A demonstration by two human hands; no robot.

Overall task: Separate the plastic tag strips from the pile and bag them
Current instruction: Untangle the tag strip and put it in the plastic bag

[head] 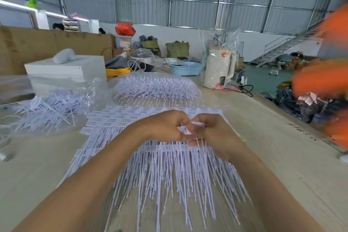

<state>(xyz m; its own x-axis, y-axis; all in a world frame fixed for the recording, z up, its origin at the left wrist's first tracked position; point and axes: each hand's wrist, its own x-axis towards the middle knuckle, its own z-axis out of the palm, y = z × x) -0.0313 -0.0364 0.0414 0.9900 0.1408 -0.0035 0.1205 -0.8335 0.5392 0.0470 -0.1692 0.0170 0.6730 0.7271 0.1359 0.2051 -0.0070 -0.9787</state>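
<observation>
Both hands are working together over the middle of the pile of plastic tag strips, which is lying fanned on the wooden table w/ the thin tails pointing toward the person and the flat heads away. Left hand is curling its fingers round the head end of a strip, and right hand is pinching a small white tag piece betw. thumb and fingers; they're meeting right at the joined bar, prob. so one hand is bracing while the other is peeling a strip free. A clear bag holding loose separated strips is sitting open to the left, near enough for dropping them in; a second, neater stack of strips is lying further back, also under clear film. Behind that, a white box, a blue basket and a white kettle wrapped in plastic are standing on the table. Room is looking like a warehouse: corrugated metal walls, a metal staircase at far right, green floor. A blurred orange shape is crowding the right edge; can't tell what it is.
</observation>
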